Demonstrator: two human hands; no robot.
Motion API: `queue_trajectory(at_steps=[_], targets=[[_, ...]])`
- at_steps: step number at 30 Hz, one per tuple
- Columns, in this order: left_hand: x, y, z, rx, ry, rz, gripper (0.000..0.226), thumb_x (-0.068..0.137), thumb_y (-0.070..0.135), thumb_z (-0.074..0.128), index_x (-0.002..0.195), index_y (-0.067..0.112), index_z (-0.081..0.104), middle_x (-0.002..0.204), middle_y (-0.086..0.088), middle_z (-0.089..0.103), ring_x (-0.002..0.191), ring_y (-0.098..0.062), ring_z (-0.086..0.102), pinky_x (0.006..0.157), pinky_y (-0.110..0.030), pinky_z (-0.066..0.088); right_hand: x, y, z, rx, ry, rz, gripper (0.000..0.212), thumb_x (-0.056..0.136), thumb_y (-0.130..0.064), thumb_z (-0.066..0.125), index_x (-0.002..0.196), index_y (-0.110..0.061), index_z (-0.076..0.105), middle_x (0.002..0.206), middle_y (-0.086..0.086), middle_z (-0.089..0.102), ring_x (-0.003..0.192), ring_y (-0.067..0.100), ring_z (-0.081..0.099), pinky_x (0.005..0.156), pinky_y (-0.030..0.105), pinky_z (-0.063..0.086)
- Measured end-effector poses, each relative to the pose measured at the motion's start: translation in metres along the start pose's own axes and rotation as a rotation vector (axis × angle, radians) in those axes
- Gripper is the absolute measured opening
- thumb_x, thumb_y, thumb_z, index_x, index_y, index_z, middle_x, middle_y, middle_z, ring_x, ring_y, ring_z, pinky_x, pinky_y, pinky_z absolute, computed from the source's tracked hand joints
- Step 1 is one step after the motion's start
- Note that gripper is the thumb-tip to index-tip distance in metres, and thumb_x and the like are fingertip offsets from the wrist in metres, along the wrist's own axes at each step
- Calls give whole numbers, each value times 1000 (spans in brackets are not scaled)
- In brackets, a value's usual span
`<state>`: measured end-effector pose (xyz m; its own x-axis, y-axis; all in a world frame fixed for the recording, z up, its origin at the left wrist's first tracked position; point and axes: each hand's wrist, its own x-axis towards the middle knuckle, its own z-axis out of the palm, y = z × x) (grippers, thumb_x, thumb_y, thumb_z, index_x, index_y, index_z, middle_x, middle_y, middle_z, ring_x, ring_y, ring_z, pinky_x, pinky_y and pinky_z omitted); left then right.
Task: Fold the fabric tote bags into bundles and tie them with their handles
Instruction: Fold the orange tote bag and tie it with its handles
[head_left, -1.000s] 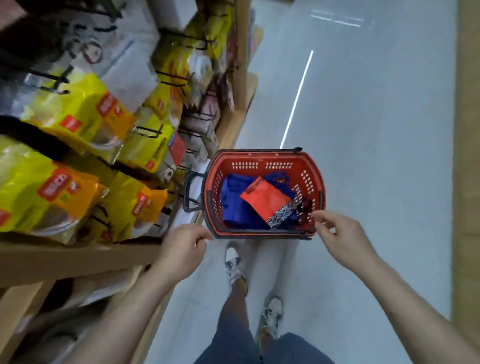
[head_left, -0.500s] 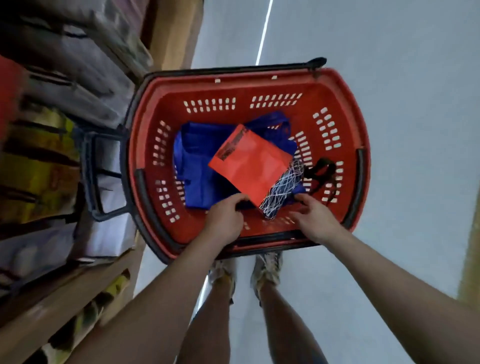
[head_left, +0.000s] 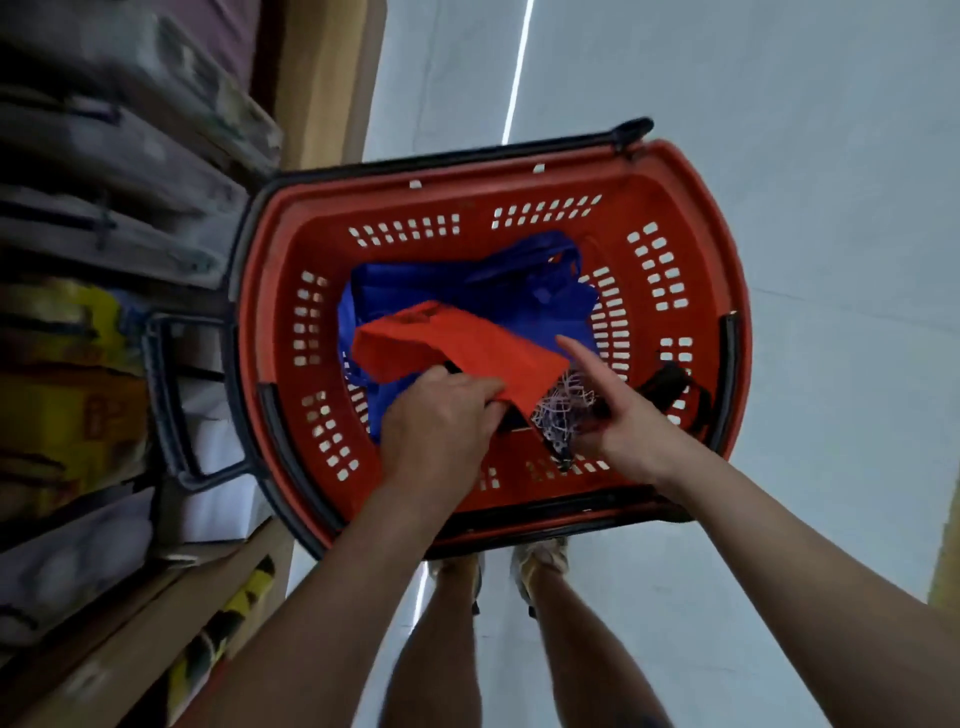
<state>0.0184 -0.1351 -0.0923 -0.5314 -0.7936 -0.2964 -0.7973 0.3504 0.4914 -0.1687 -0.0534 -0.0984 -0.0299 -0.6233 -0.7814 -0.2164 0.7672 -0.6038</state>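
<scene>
Dim, motion blur, fisheye edges.

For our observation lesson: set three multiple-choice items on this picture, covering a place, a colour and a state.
1. Where does the orange-red bag lie? A on the blue bag; B under it; C on the floor.
2. What colour is the basket? A green; B red; C grey.
3. What does the left hand do? A hangs idle; B is clenched empty; C grips the orange-red bag.
Answers: A, it overlaps the blue fabric; B, its walls are red; C, fingers pinch its near edge.
</scene>
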Motion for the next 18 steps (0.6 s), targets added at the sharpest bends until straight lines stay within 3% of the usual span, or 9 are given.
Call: queue_trajectory(at_steps=[1, 3, 6, 8, 10, 13, 15, 16, 18], targets=[[-4, 3, -26, 88, 84, 62, 16, 85, 32, 66, 86, 21, 77, 73, -2, 65, 76, -28, 56, 61, -35, 43, -15, -12, -9, -68, -62, -41, 103, 80, 12, 66, 145, -57, 25, 155, -16, 23, 132, 7, 41, 91, 14, 47], [-12, 11, -76, 146, 214, 55, 30, 87, 41, 56, 80, 19, 75, 73, -2, 51, 78, -28, 47, 64, -36, 38, -46, -40, -27, -187, -126, -107, 99, 78, 6, 73, 132, -66, 31, 157, -17, 22, 143, 3, 25, 108, 17, 36], [-28, 31, -153, 67, 366, -24, 30, 88, 42, 61, 77, 16, 73, 90, -4, 49, 92, -24, 38, 79, -35, 30, -92, -84, -46, -340, 9, -242, 70, 75, -20, 85, 116, -61, 47, 148, -11, 43, 140, 11, 33, 118, 42, 26], [-41, 48, -199, -5, 401, -27, 35, 90, 44, 56, 75, 15, 69, 94, -3, 55, 96, -21, 42, 85, -35, 30, -121, -114, -53, -259, 30, -273, 50, 75, -28, 85, 111, -52, 59, 135, -22, 51, 133, 3, 42, 117, 42, 30], [-57, 64, -238, -79, 414, -44, 44, 94, 45, 47, 72, 11, 63, 78, -3, 59, 81, -24, 53, 77, -35, 35, -148, -142, -62, -175, -21, -262, 46, 75, -40, 81, 118, -42, 65, 132, -25, 56, 128, -3, 48, 114, 39, 36], [-91, 89, -287, -192, 547, -208, 45, 96, 44, 45, 67, 11, 55, 57, 0, 51, 59, -22, 50, 58, -39, 29, -184, -179, -81, -42, 33, -302, 56, 80, -65, 65, 127, -36, 61, 128, -21, 63, 122, -2, 55, 110, 32, 40], [-118, 107, -312, -266, 654, -309, 42, 97, 39, 46, 67, 11, 50, 53, 3, 42, 58, -19, 43, 57, -38, 26, -205, -198, -94, 197, 26, -305, 49, 95, -60, 39, 131, -32, 57, 124, -18, 66, 118, 0, 59, 107, 28, 43], [-133, 113, -321, -290, 702, -349, 41, 98, 37, 47, 66, 12, 48, 53, 3, 40, 58, -18, 40, 56, -36, 25, -212, -202, -100, 320, -2, -285, 54, 97, -58, 27, 134, -30, 53, 125, -15, 66, 118, 2, 60, 106, 31, 43], [-163, 124, -331, -358, 793, -429, 42, 101, 31, 48, 66, 9, 47, 55, 1, 40, 57, -13, 35, 55, -30, 25, -221, -207, -108, 386, -53, -239, 62, 92, -73, 23, 138, -40, 48, 136, -10, 60, 128, 8, 52, 108, 42, 34]])
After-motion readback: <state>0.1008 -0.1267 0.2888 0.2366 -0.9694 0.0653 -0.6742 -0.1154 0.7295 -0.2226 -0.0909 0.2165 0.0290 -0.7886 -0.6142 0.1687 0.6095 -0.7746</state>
